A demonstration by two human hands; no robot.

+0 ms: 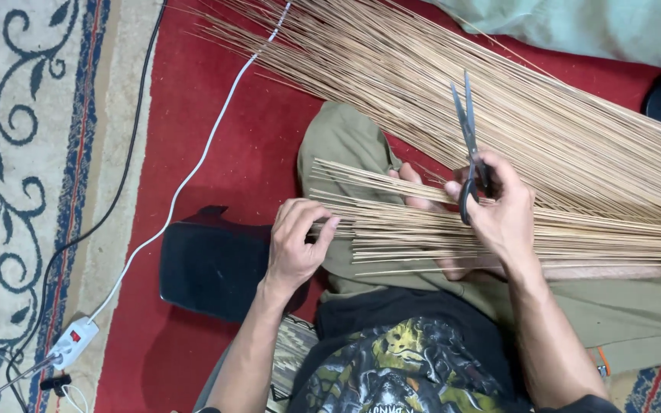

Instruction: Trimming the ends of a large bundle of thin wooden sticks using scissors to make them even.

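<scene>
A bundle of thin tan sticks (422, 226) lies across my lap, its cut ends pointing left. My left hand (296, 241) pinches those ends with fingers and thumb. Over the bundle, my right hand (498, 210) holds black-handled scissors (468, 126), the blades nearly closed and pointing up and away. A much larger fan of the same sticks (498, 92) spreads over the red carpet (193, 115) beyond my knee. My olive trousers (342, 138) lie under the bundle.
A black cushion (212, 268) sits left of my leg. A white cable (193, 168) runs to a white power strip (74, 344) at lower left, beside black cables on a patterned rug (24, 153). Pale green fabric (598, 27) lies at top right.
</scene>
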